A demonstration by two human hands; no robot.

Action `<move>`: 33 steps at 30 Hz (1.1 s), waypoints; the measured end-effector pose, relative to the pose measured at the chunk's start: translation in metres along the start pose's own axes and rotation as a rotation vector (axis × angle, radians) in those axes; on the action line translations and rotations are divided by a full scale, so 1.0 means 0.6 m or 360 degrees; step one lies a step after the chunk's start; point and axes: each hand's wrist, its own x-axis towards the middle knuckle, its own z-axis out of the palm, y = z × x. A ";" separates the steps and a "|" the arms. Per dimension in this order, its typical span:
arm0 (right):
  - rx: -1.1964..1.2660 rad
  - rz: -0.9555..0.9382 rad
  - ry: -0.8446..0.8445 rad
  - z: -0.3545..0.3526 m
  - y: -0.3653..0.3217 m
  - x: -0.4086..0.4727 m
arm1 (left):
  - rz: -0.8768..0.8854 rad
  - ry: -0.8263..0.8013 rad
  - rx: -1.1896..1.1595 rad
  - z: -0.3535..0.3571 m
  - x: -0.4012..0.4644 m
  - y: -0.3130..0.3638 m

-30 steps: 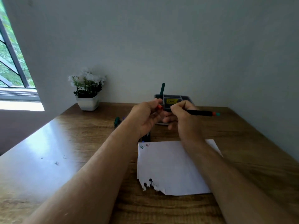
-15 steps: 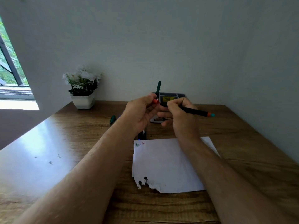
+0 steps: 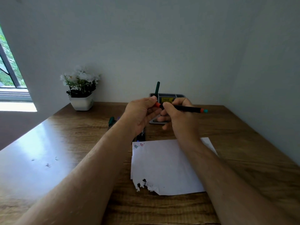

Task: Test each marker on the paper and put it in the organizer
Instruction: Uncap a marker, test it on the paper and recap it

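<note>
Black marker (image 3: 183, 108), seemingly orange cap (image 3: 157, 104)

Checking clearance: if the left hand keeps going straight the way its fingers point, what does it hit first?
Probably the right hand: the left hand points right along the orange-capped marker, fingertips almost touching it. The organizer looks farther back, though depth is unclear.

The organizer (image 3: 178, 96) is mostly blocked by both hands, so I can't tell how many slots it has, and the yellow label (image 3: 167, 99) on it is too small to read. The left hand (image 3: 141, 113) covers the cap end of the marker (image 3: 186, 108), so no idea if the cap's on or off. A few more markers (image 3: 111, 121) lie behind the left wrist, only bits poking out, can't count them. The scribbles (image 3: 139, 145) on the paper (image 3: 165, 166) are too tiny to make out. The window (image 3: 9, 75) is cut off by the left edge.
</note>
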 end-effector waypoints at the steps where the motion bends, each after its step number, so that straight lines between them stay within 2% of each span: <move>1: -0.0001 -0.0018 -0.0014 -0.001 -0.001 0.000 | 0.0000 0.0012 -0.0023 -0.001 0.001 -0.001; 10: 0.0249 -0.0021 -0.0118 -0.006 -0.003 -0.009 | 0.0085 0.0098 -0.0101 -0.001 -0.001 0.000; 18: -0.0193 -0.0152 0.0091 -0.012 -0.001 -0.005 | 0.0157 0.0224 -0.0195 -0.008 0.009 0.000; 22: -0.0828 -0.0558 0.0118 -0.017 0.015 0.000 | 0.0175 0.0268 -0.0206 -0.010 0.012 -0.003; 24: -0.0992 -0.0732 0.0080 -0.013 0.017 -0.004 | 0.0163 0.0248 -0.0190 -0.006 0.010 -0.009; 28: -0.0972 -0.0781 0.0059 -0.011 0.022 -0.004 | 0.0171 0.0206 -0.0212 -0.006 0.011 -0.016; 33: -0.0813 -0.0599 0.0068 -0.011 0.028 0.001 | 0.0194 0.0189 -0.0188 0.002 0.011 -0.022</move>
